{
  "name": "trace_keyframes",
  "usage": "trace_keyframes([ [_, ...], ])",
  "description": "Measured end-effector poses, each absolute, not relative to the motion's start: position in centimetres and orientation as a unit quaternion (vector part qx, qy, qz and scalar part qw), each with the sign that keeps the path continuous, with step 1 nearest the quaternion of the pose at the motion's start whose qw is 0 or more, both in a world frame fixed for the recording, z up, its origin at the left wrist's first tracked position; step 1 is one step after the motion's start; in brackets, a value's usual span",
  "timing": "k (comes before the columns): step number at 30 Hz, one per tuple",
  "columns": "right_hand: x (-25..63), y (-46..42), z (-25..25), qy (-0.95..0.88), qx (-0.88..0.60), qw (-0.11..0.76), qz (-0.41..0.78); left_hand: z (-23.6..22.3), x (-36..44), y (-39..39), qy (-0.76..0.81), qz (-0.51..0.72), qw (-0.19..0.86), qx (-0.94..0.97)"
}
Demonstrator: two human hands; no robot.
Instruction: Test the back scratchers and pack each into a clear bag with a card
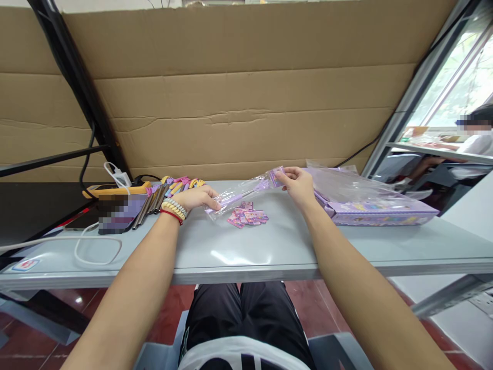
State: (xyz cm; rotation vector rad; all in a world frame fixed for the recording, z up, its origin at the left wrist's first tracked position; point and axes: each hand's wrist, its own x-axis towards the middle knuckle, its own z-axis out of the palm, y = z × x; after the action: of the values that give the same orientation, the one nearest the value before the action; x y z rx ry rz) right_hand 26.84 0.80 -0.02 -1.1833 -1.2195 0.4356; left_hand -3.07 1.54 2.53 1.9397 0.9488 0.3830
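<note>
Left of our left hand (198, 198), slim sticks with colourful tops (149, 201) lie close beside the wrist. That hand pinches the lower end of a clear bag (252, 185) with a purple stick (243, 195) inside. Under its span lie small pink cards (248, 216); table (239, 244) stretches from them to the front edge, beneath our forearms. Our right hand (296, 184), well apart, grips the printed end; just right of it, a purple box (381, 213) limits sideways room.
</note>
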Motion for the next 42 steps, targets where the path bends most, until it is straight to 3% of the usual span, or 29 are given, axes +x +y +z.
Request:
trace_keyframes([
  [4, 26.3, 0.8, -0.2, -0.51, -0.532, 0.672, 0.068, 1.9, -2.1, 1.8, 0.381, 0.22, 0.43, 0.788],
  [6, 25.7, 0.5, -0.2, -0.532, -0.516, 0.669, 0.063, 1.5, -1.0, 1.6, 0.369, 0.252, 0.431, 0.784],
  [13, 22.5, -1.5, -0.3, -0.733, -0.369, 0.457, 0.344, -0.4, 2.5, 1.4, 0.306, 0.354, 0.5, 0.729],
  [17, 21.7, -2.0, -0.5, -0.766, -0.357, 0.358, 0.397, -1.0, 2.9, 1.7, 0.303, 0.39, 0.495, 0.715],
  [22, 21.7, -2.1, -0.6, -0.768, -0.351, 0.338, 0.416, -0.9, 3.1, 1.2, 0.29, 0.388, 0.487, 0.727],
  [30, 21.8, -2.2, -0.6, -0.779, -0.411, 0.34, 0.331, -0.7, 3.7, 0.3, 0.282, 0.359, 0.524, 0.719],
  [35, 21.8, -2.3, -0.4, -0.781, -0.478, 0.343, 0.21, -0.7, 3.7, 0.2, 0.311, 0.344, 0.555, 0.69],
  [42, 21.8, -2.1, -0.7, -0.779, -0.546, 0.286, 0.112, -0.7, 3.7, -0.2, 0.29, 0.293, 0.595, 0.69],
])
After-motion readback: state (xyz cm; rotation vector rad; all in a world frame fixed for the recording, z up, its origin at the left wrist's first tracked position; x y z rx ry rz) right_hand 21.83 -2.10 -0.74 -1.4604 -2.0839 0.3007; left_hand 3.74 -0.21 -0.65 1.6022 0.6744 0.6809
